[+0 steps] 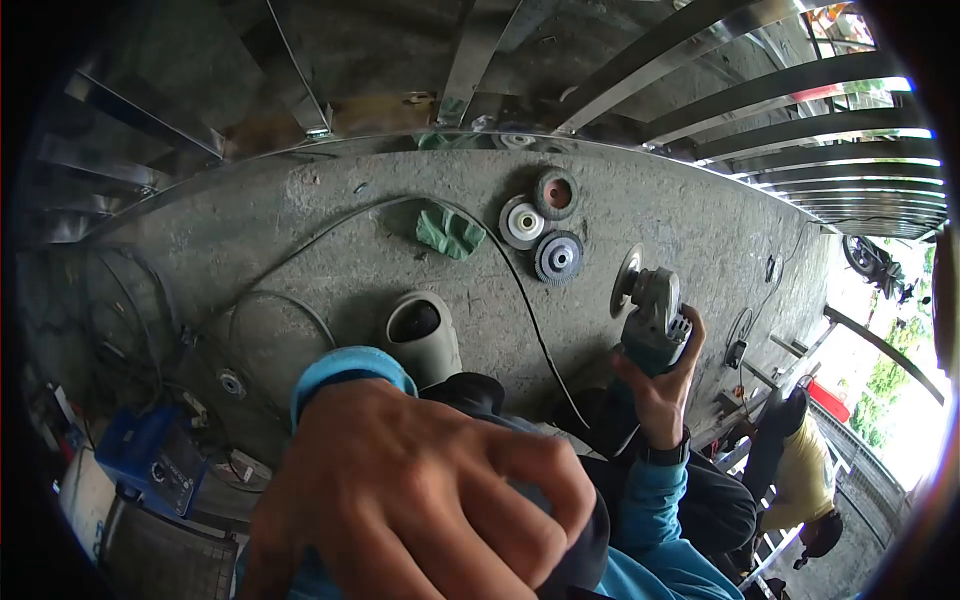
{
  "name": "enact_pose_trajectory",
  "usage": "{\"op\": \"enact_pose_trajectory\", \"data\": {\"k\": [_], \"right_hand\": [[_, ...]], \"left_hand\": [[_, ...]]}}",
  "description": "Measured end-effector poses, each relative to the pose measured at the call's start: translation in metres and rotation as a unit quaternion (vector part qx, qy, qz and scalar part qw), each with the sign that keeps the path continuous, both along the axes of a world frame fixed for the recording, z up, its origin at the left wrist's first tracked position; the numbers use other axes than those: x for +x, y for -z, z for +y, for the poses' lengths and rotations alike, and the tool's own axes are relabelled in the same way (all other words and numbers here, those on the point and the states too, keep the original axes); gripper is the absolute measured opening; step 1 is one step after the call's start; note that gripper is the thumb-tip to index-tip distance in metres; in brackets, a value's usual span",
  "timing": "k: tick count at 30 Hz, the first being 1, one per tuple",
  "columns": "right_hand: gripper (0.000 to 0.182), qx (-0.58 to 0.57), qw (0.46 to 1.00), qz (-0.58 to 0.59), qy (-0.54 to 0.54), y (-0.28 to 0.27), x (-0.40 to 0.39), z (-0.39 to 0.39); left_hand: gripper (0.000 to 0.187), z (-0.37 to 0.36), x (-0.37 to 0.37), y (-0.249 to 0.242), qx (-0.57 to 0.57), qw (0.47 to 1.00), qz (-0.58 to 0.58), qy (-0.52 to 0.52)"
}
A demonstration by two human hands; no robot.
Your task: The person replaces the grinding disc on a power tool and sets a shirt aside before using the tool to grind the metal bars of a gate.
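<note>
My left hand (420,490), its wrist in a blue cuff, is raised close to the camera. The fingers are curled, with tips out of sight below, so whatever they may hold is hidden. In my right hand (662,395), which wears a dark wristband, is an angle grinder (655,320), gripped by its body. The grinder's disc (626,281) stands edge-on, above the concrete floor. Beyond my shoe (425,345) lie three loose discs: a brown-centred one (556,193), a pale one (523,222) and a grey flap disc (558,257).
A cable (520,285) arcs across the floor past a crumpled green wrapper (450,234). Metal bars of a frame (480,60) line the far side. At lower left sits a blue machine (150,460); at right, a person in a yellow shirt (805,470) bends down.
</note>
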State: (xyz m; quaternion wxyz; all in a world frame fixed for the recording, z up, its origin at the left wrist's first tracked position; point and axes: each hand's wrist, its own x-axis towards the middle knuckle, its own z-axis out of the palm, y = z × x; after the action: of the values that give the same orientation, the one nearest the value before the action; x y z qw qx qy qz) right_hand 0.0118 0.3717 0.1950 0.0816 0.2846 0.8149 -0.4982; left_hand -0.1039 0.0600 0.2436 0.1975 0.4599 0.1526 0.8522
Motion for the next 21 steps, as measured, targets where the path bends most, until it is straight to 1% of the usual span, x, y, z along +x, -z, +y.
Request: {"op": "enact_pose_trajectory", "data": {"k": [1, 2, 3, 5, 6, 8, 9, 11, 12, 14, 15, 16, 17, 18, 19, 20, 21], "right_hand": [[0.096, 0.011, 1.0, -0.001, -0.01, 0.0, -0.002, 0.002], [0.096, 0.019, 1.0, -0.006, -0.016, -0.001, -0.003, 0.002], [0.097, 0.028, 0.999, -0.01, -0.026, -0.003, -0.004, 0.002], [0.097, 0.031, 0.999, -0.005, -0.031, -0.006, -0.005, 0.002], [0.097, 0.034, 0.999, 0.001, -0.032, -0.006, -0.006, 0.001], [0.097, 0.034, 0.998, 0.005, -0.043, -0.006, -0.008, 0.003], [0.098, 0.036, 0.998, 0.003, -0.045, -0.008, -0.007, 0.003], [0.098, 0.029, 0.999, 0.002, -0.041, -0.011, -0.008, 0.001], [0.098, 0.023, 0.999, 0.005, -0.032, -0.012, -0.008, 0.0], [0.099, 0.024, 0.999, 0.005, -0.031, -0.015, -0.007, -0.003], [0.099, 0.021, 0.999, 0.007, -0.026, -0.017, -0.009, -0.001], [0.099, 0.029, 0.999, 0.011, -0.024, -0.02, -0.011, 0.003], [0.099, 0.055, 0.997, 0.014, -0.048, -0.022, -0.012, 0.006], [0.099, 0.079, 0.994, 0.014, -0.073, -0.024, -0.013, 0.009], [0.099, 0.116, 0.988, 0.013, -0.099, -0.031, -0.019, 0.009], [0.099, 0.117, 0.988, 0.011, -0.098, -0.035, -0.025, 0.01], [0.099, 0.142, 0.98, 0.028, -0.135, -0.039, -0.031, 0.011]], "left_hand": [[0.037, -0.001, 0.001, 0.002, -0.036, 0.999, -0.006, -0.026], [0.037, 0.0, 0.005, 0.001, -0.037, 0.999, -0.006, -0.027], [0.036, 0.006, 0.01, 0.001, 0.0, 0.998, -0.048, -0.039], [0.036, 0.019, 0.015, 0.005, 0.038, 0.994, -0.089, -0.057], [0.048, 0.026, 0.016, 0.008, 0.111, 0.99, -0.061, -0.061], [0.064, 0.053, 0.024, 0.01, 0.185, 0.98, -0.029, -0.075], [0.066, 0.073, 0.037, 0.005, 0.262, 0.939, -0.069, -0.213], [0.067, 0.074, 0.046, 0.006, 0.333, 0.869, -0.108, -0.35], [0.071, 0.054, 0.044, 0.009, 0.297, 0.927, -0.114, -0.196], [0.076, 0.02, 0.029, 0.016, 0.262, 0.958, -0.112, -0.035], [0.046, 0.004, 0.01, 0.016, 0.221, 0.969, -0.088, 0.069], [0.029, -0.005, -0.001, 0.018, 0.177, 0.967, -0.062, 0.171], [0.022, -0.005, 0.011, 0.028, 0.227, 0.954, -0.124, 0.151], [0.015, -0.01, 0.009, 0.038, 0.208, 0.957, -0.147, 0.136], [0.024, 0.007, 0.017, 0.063, 0.257, 0.95, -0.171, 0.048], [0.018, 0.008, 0.019, 0.078, 0.2, 0.956, -0.216, -0.011], [0.02, 0.003, 0.029, 0.102, 0.103, 0.955, -0.269, -0.066]]}}
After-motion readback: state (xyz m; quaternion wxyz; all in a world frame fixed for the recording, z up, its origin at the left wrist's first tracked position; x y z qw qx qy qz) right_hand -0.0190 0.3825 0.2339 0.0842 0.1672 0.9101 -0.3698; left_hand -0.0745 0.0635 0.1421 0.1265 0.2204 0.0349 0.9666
